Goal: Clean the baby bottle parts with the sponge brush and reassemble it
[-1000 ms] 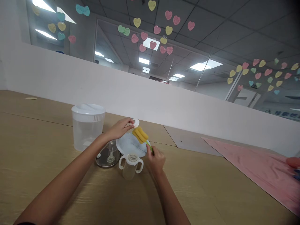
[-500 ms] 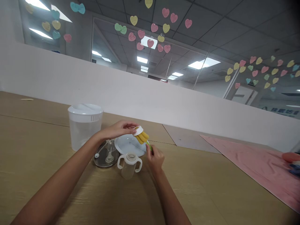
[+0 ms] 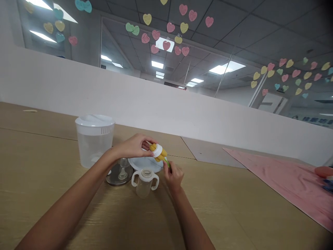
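Observation:
My left hand [image 3: 135, 146] is closed on a white bottle ring [image 3: 158, 150], fingers and thumb pinching its edge. Through that ring passes the yellow sponge head of a bottle brush [image 3: 163, 153], with sponge showing on both sides. My right hand [image 3: 173, 176] grips the brush's green handle just below the sponge. Under my hands stands a clear baby bottle [image 3: 143, 185], upright and without a top, with two white side handles. Behind it is a pale shallow bowl [image 3: 135, 164], partly hidden by my left hand.
Left of the bottle, a round dark metal tray [image 3: 114, 178] bears a clear bottle teat [image 3: 122, 173] and another clear piece. A tall translucent tub [image 3: 95, 142] with a white lid stands behind my left forearm. A pink cloth [image 3: 275, 177] covers the right side. A white wall [image 3: 156, 107] runs behind.
The ring has slid from the sponge's far end toward its middle, so yellow sponge now pokes out beyond it. The bottle and tub stay in place.

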Tool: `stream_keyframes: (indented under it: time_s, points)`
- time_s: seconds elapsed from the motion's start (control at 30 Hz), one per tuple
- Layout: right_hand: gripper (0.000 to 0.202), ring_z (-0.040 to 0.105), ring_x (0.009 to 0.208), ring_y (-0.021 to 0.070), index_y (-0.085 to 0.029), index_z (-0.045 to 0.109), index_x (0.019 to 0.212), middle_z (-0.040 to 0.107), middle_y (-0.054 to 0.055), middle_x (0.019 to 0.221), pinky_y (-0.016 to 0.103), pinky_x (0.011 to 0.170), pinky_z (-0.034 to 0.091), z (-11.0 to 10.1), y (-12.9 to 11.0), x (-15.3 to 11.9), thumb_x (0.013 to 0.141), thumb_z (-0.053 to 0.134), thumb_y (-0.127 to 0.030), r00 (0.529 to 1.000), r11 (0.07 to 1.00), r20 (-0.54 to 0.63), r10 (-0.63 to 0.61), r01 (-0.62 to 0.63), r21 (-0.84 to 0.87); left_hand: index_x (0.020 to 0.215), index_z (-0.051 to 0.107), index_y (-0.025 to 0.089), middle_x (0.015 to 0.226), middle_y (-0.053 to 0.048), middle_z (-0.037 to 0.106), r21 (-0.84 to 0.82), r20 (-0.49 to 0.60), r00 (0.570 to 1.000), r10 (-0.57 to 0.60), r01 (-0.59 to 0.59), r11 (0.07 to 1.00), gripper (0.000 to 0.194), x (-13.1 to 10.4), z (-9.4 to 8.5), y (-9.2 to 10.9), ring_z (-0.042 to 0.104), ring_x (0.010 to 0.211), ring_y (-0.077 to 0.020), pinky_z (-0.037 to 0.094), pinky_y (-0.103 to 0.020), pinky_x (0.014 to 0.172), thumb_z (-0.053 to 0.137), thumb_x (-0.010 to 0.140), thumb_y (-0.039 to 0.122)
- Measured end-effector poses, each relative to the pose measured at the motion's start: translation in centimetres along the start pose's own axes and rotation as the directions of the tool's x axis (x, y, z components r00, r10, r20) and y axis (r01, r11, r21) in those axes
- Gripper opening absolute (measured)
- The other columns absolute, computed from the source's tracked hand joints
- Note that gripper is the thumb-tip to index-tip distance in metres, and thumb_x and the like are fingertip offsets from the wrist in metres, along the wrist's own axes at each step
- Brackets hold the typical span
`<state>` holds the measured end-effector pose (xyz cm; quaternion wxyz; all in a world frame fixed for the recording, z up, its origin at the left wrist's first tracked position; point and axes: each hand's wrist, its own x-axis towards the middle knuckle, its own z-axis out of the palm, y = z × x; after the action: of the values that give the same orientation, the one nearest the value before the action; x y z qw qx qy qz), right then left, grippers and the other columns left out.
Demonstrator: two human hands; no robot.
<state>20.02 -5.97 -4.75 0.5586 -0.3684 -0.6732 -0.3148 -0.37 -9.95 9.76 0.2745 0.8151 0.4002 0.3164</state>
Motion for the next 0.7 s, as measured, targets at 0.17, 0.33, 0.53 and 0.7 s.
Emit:
stream_keyframes:
  time_s: [0.17, 0.33, 0.53, 0.7]
  points:
    - [0.030, 0.043, 0.041, 0.0073, -0.015, 0.059, 0.066, 0.050, -0.002, 0.045, 0.021, 0.048, 0.031, 0.1, -0.1, 0.1, 0.088, 0.048, -0.031, 1.000, 1.000, 0.024, 0.013, -0.013, -0.009, 0.108, 0.060, 0.019, 0.104, -0.004, 0.067, 0.041, -0.020, 1.000, 0.003, -0.003, 0.999, 0.046, 0.0, -0.1, -0.2, 0.062, 0.095, -0.0209, 0.051, -0.030, 0.080, 0.066, 0.065, 0.034]
    - [0.032, 0.042, 0.040, 0.0069, -0.016, 0.059, 0.063, 0.047, -0.004, 0.043, 0.021, 0.046, 0.028, 0.5, 0.0, 0.2, 0.088, 0.048, -0.034, 0.998, 0.995, 0.048, 0.036, -0.031, -0.093, 0.106, 0.061, 0.016, 0.096, -0.006, 0.069, 0.056, -0.122, 0.992, -0.015, 0.022, 0.998, 0.049, 0.5, -0.5, -1.1, 0.064, 0.087, -0.0205, 0.051, -0.028, 0.075, 0.065, 0.064, 0.039]
    - [0.040, 0.042, 0.040, 0.0072, -0.017, 0.054, 0.055, 0.048, -0.003, 0.042, 0.022, 0.046, 0.026, 0.6, 0.2, 0.1, 0.088, 0.047, -0.038, 0.996, 0.985, 0.068, 0.061, -0.049, -0.166, 0.115, 0.057, 0.019, 0.095, -0.004, 0.068, 0.264, -0.309, 0.950, -0.053, 0.139, 0.954, 0.052, -0.6, -3.0, -1.9, 0.063, 0.086, -0.0198, 0.049, -0.026, 0.074, 0.058, 0.066, 0.037]
    - [0.040, 0.040, 0.039, 0.0069, -0.016, 0.053, 0.055, 0.047, -0.003, 0.041, 0.021, 0.046, 0.025, 0.6, 0.3, 0.1, 0.088, 0.047, -0.038, 0.992, 0.979, 0.071, 0.108, -0.094, -0.181, 0.088, 0.069, 0.019, 0.090, -0.006, 0.070, 0.521, -0.063, 0.953, -0.297, 0.286, 0.804, 0.035, -0.9, -4.2, -3.8, 0.063, 0.081, -0.0236, 0.048, -0.029, 0.069, 0.065, 0.055, 0.032]
